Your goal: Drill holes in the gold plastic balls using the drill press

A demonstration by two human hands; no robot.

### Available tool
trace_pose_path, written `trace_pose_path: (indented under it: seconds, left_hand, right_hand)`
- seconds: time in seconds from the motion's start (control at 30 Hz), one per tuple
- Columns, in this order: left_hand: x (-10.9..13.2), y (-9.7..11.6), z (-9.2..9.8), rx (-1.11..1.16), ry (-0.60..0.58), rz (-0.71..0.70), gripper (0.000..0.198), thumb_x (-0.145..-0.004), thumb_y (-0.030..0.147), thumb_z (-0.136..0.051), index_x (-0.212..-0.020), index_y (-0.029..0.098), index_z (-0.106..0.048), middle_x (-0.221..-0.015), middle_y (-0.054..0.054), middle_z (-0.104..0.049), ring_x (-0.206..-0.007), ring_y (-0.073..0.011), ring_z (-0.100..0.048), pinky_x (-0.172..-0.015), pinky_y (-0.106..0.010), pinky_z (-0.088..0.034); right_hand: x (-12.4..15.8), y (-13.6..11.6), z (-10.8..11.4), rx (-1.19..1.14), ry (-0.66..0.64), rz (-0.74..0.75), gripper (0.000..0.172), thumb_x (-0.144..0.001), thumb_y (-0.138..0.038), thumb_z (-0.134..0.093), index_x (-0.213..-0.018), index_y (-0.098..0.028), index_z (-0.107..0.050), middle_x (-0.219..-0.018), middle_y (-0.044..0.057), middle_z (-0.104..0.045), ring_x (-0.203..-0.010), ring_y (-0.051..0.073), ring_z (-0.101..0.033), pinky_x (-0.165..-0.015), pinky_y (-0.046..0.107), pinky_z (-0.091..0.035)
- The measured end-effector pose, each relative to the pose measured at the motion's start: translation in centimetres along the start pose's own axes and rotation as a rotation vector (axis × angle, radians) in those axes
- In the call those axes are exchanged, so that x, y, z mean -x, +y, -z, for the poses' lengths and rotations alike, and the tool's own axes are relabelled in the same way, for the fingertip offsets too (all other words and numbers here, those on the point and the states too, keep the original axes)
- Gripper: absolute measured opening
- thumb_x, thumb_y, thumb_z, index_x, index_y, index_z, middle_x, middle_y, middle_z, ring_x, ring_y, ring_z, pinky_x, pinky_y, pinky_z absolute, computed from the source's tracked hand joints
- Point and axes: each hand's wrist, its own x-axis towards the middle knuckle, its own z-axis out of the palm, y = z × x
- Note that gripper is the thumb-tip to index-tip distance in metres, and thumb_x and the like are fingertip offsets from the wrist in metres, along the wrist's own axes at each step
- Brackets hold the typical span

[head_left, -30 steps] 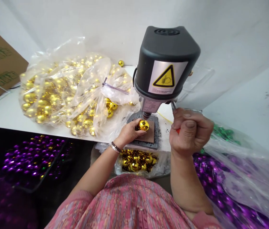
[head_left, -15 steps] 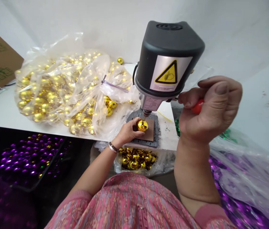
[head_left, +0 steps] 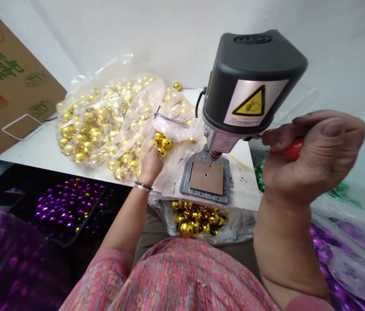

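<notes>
My right hand [head_left: 318, 155] is wrapped round the red knob [head_left: 294, 149] of the lever on a small bench drill press [head_left: 253, 82]. Below the chuck, a brown square board [head_left: 206, 177] with a small hole lies bare on the grey base [head_left: 186, 186]. My left hand [head_left: 152, 165] is at the mouth of a clear plastic bag [head_left: 105, 125], beside loose shiny gold balls [head_left: 166, 143]. Its back faces me and its fingertips are hidden, so whether it holds a ball does not show.
Below the table edge, an open bag holds gold balls [head_left: 198, 218]. Purple balls [head_left: 69, 205] lie in a dark crate at the lower left, and bagged purple pieces [head_left: 331, 263] at the right. A cardboard box [head_left: 14, 86] stands at the left. Dark shavings dot the white table [head_left: 240, 166].
My left hand has left the drill base and moved left to the bag's mouth. The gold ball it held under the bit is gone from the board. My right hand stays on the knob.
</notes>
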Motion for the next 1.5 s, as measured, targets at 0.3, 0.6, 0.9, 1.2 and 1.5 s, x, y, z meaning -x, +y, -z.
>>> trace_pose_path:
  seconds: [0.3,0.6,0.9,1.2,1.5]
  left_hand:
    - [-1.9,0.9,-0.1,-0.185,-0.271,0.001,0.045,-0.085,0.033,-0.069,-0.125,0.013,-0.065,-0.115,-0.02,-0.074,-0.109,-0.0368,-0.068,-0.089,-0.043,-0.052]
    - [3.0,1.2,-1.0,1.392,-0.753,0.19,0.073,-0.075,0.041,-0.082,-0.14,0.028,-0.052,-0.099,-0.003,-0.074,-0.072,-0.0142,-0.072,-0.058,-0.02,-0.047]
    - [3.2,2.8,-2.0,1.406,-0.843,0.247,0.059,-0.068,0.035,-0.09,-0.12,0.022,-0.065,-0.1,-0.003,-0.073,-0.08,-0.0142,-0.071,-0.064,-0.021,-0.051]
    - [2.6,5.1,-3.4,0.967,-0.669,-0.043,0.047,-0.07,0.036,-0.085,-0.11,0.016,-0.072,-0.099,-0.003,-0.072,-0.087,-0.0145,-0.061,-0.077,-0.024,-0.049]
    - [2.9,6.3,-4.5,0.555,-0.539,-0.168,0.06,-0.07,0.032,-0.083,-0.126,0.016,-0.067,-0.107,-0.007,-0.074,-0.096,-0.0222,-0.065,-0.089,-0.034,-0.053]
  right_hand:
    - [0.1,-0.3,0.4,0.024,-0.064,0.013,0.021,-0.094,-0.038,-0.061,-0.085,-0.02,-0.068,-0.071,-0.005,-0.056,-0.056,0.001,-0.052,-0.054,0.019,-0.047]
    - [-2.4,0.0,-0.4,0.131,-0.085,0.127,0.019,-0.097,-0.028,-0.053,-0.086,-0.019,-0.065,-0.075,-0.01,-0.061,-0.056,-0.005,-0.053,-0.053,0.012,-0.035]
    - [-7.4,2.3,-2.0,0.206,-0.07,-0.023,0.024,-0.097,-0.016,-0.051,-0.074,-0.015,-0.049,-0.061,-0.009,-0.05,-0.044,0.0,-0.046,-0.046,0.018,-0.031]
    - [-8.1,3.0,-2.2,0.375,-0.059,-0.062,0.03,-0.093,-0.038,-0.051,-0.071,-0.018,-0.046,-0.061,-0.009,-0.045,-0.05,-0.001,-0.043,-0.061,0.015,-0.042]
    - [-8.2,3.4,-2.1,0.439,-0.08,-0.036,0.063,-0.064,-0.077,-0.032,-0.079,-0.019,-0.051,-0.059,-0.01,-0.042,-0.051,-0.001,-0.044,-0.071,0.016,-0.052]
